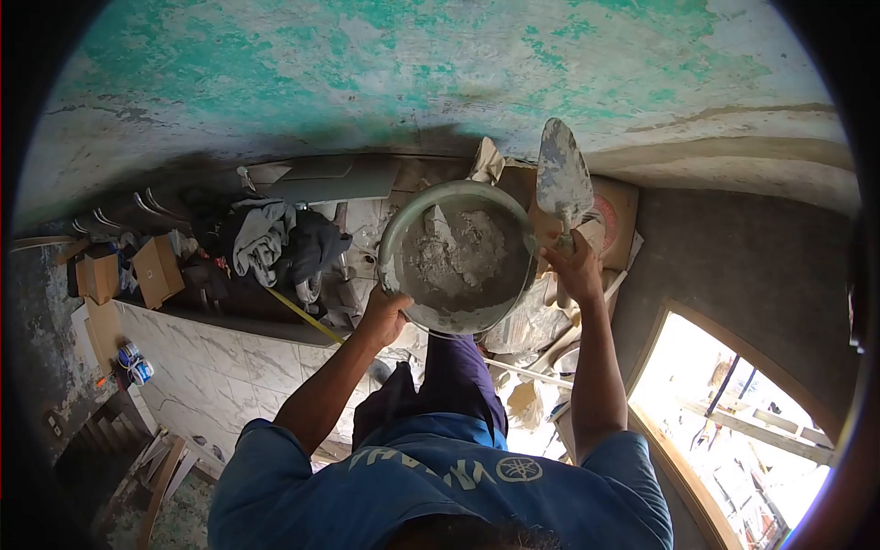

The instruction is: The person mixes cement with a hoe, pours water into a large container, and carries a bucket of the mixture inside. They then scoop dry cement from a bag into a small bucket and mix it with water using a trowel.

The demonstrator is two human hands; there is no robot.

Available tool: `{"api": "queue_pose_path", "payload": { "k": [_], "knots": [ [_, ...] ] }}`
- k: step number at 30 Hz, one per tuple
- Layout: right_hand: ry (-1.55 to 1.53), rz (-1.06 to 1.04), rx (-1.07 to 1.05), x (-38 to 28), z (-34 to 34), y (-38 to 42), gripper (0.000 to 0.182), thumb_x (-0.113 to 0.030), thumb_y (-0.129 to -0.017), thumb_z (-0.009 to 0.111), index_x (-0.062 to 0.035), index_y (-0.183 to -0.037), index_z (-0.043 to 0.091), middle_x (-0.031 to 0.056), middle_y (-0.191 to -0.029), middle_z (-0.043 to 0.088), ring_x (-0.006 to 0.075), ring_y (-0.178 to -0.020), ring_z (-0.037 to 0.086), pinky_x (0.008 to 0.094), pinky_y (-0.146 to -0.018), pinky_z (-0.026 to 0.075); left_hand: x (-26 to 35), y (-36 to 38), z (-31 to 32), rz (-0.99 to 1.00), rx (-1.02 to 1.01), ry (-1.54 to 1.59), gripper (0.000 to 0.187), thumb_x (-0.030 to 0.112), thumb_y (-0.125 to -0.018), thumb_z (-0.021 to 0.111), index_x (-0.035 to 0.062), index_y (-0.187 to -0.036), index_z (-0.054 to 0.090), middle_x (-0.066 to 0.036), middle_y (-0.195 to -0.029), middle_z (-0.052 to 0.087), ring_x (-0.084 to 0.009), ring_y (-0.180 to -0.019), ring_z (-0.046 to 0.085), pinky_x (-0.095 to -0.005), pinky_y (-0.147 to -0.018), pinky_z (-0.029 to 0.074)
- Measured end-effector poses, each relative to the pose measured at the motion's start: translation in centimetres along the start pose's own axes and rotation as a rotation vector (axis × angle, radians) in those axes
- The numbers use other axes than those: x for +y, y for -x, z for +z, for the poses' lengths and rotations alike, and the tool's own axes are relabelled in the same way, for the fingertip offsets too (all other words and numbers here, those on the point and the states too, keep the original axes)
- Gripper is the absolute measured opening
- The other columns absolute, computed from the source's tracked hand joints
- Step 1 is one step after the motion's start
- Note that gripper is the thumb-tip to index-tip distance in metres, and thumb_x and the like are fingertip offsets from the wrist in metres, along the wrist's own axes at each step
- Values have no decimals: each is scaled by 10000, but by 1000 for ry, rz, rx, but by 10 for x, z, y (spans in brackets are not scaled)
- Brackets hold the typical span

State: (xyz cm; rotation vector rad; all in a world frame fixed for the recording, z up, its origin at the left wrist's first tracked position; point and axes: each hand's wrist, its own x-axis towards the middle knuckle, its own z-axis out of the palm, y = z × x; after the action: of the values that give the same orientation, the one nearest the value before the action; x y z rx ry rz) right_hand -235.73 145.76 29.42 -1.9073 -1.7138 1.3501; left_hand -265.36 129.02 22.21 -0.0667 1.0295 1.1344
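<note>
A round bucket is held up in front of my body, with grey wet mortar heaped inside it. My left hand is closed on its lower left rim, thumb over the edge. On the other side, my right hand wraps round the handle of a pointed masonry trowel. The trowel's blade points up toward the wall and is smeared with mortar. The fingertips of my right hand are right at the bucket's right rim.
A wall with peeling green paint rises ahead. Dark clothes lie in a pile at left, near cardboard boxes and a yellow strip. A printed carton stands behind my right hand. At lower right is a bright window opening.
</note>
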Motion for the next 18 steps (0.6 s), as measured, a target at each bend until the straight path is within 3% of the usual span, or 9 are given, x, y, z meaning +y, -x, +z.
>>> {"api": "queue_pose_path", "payload": {
  "k": [6,7,9,11,13,14,15,16,18],
  "knots": [
    [-121,22,-62,13,65,13,388,-203,-746,715,24,-1031,581,136,-816,652,208,-751,631,343,-687,486,5,15,-39,52,83,-37,502,-83,-703,506,-3,-1195,449,-96,-1067,562,-214,-962,594,-354,-813,525],
    [-111,-46,-44,18,75,18,378,-199,-745,715,29,-1015,580,143,-806,653,222,-743,634,354,-679,487,6,17,-50,51,95,-27,502,-83,-703,506,-3,-1195,449,-96,-1067,562,-214,-962,594,-354,-813,525],
    [-117,47,-83,17,95,30,371,-198,-742,713,41,-987,570,168,-798,643,251,-739,632,375,-672,483,11,22,-81,-68,96,-146,523,-57,-705,508,29,-1220,469,-74,-1113,558,-201,-1027,558,-358,-881,463],
    [-92,68,-121,17,116,41,388,-204,-741,713,37,-998,553,201,-813,633,267,-758,633,382,-676,479,19,29,-102,-71,113,-186,452,-57,-683,559,46,-1123,557,-124,-1150,540,-252,-1059,545,-370,-893,446],
    [-16,75,-191,21,136,53,442,-222,-745,712,16,-1073,534,223,-870,632,346,-815,628,401,-709,477,25,35,-119,-30,258,-766,355,-49,-658,612,70,-991,627,-190,-1167,518,-331,-1070,531,-388,-900,435],
    [10,15,-181,29,149,56,419,-216,-749,718,21,-1048,544,190,-837,635,275,-771,622,372,-685,481,24,36,-130,-17,265,-733,259,-38,-633,655,74,-867,653,-244,-1187,481,-396,-1104,490,-399,-914,420],
    [34,-44,-171,41,165,60,397,-211,-753,724,26,-1022,553,156,-803,639,204,-727,616,342,-661,485,22,39,-143,-14,270,-725,259,-38,-633,655,74,-867,653,-244,-1187,481,-396,-1104,490,-399,-914,420],
    [105,-242,-49,56,182,63,387,-210,-754,724,27,-1007,551,131,-767,632,193,-678,606,338,-631,489,22,43,-153,12,244,-794,315,-36,-643,637,71,-939,636,-221,-1171,503,-371,-1075,522,-398,-883,447],
    [17,-128,-123,66,198,67,374,-203,-757,721,25,-1000,550,115,-754,631,175,-654,599,327,-611,488,18,53,-166,37,243,-850,372,-34,-652,619,68,-1010,619,-199,-1156,526,-346,-1045,555,-396,-851,473]
  ]
}}
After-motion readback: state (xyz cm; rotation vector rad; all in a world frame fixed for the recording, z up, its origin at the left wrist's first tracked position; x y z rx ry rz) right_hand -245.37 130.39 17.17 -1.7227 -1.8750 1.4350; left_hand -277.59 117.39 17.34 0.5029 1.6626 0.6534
